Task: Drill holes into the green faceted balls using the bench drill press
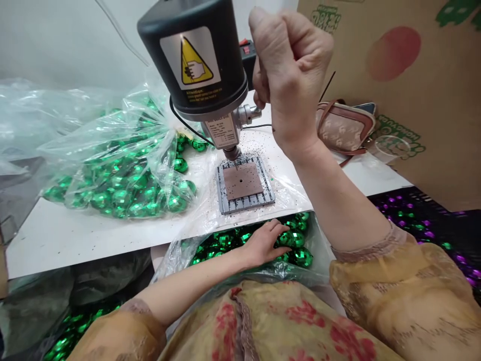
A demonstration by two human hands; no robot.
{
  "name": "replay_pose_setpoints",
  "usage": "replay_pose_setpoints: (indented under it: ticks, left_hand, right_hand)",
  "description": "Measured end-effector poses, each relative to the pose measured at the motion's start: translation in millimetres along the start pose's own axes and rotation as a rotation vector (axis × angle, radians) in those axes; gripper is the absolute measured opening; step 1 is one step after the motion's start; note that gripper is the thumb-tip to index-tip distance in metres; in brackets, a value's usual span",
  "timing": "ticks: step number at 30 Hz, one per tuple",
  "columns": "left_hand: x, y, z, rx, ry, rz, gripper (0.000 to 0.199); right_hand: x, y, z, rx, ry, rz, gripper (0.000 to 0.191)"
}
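Note:
My right hand is closed in a fist beside a small black bench drill press. It grips the feed lever at the silver hub; most of the lever is hidden by the fingers. Below the chuck lies a brown square board with a small dark hole, on a grey slotted base plate. My left hand reaches into a clear plastic bag of shiny green faceted balls at the table's front edge. Its thumb and fingers close around one green ball.
A large clear bag of green faceted balls spreads over the white table at left. Dark shavings surround the base plate. At right are a patterned purse, a clear cup and a big cardboard box. Purple and green balls lie lower right.

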State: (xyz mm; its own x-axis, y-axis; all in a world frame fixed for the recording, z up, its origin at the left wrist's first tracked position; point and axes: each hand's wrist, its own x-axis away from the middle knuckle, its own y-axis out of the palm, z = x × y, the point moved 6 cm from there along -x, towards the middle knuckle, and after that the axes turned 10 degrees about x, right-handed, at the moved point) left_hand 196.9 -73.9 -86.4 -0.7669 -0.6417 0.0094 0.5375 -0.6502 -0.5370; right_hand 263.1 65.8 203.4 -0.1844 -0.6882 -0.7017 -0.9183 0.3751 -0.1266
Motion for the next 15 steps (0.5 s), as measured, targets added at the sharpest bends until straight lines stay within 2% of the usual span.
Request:
replay_pose_setpoints:
  ticks: [2, 4, 6, 8, 10, 11, 13, 15]
  left_hand:
    - [-4.5, 19.5, -14.5, -0.023, -0.121, -0.093, 0.058]
    - [-5.7, 28.8, -21.4, -0.060, -0.181, -0.117, 0.068]
    - [-4.1, 28.9, -18.7, -0.098, -0.161, -0.094, 0.076]
    - [0.4, 19.7, -7.0, -0.123, -0.046, -0.034, 0.066]
    - [9.0, -2.5, 9.7, -0.149, 0.141, 0.098, 0.036]
    - [15.2, -19.7, 17.6, -0.170, 0.231, 0.197, 0.023]
    - [29.8, -65.8, 28.1, -0.232, 0.350, 0.442, 0.014]
    - [42.4, -123.6, 29.1, -0.307, 0.364, 0.685, 0.013]
  right_hand:
    - [-0.7, -5.8, 3.7, -0.087, 0.026, 0.107, 0.051]
    - [-0.6, -6.7, 7.6, -0.145, 0.030, 0.127, 0.052]
    - [0.2, -7.3, 10.5, -0.199, 0.003, 0.131, 0.052]
    - [1.7, -9.1, 12.2, -0.282, -0.058, 0.147, 0.051]
    - [3.3, -10.2, 13.2, -0.360, -0.128, 0.158, 0.049]
    - [4.1, -10.9, 14.5, -0.392, -0.143, 0.174, 0.050]
    - [5.4, -11.4, 16.4, -0.429, -0.148, 0.198, 0.055]
    - [6.7, -11.4, 16.6, -0.430, -0.130, 0.205, 0.057]
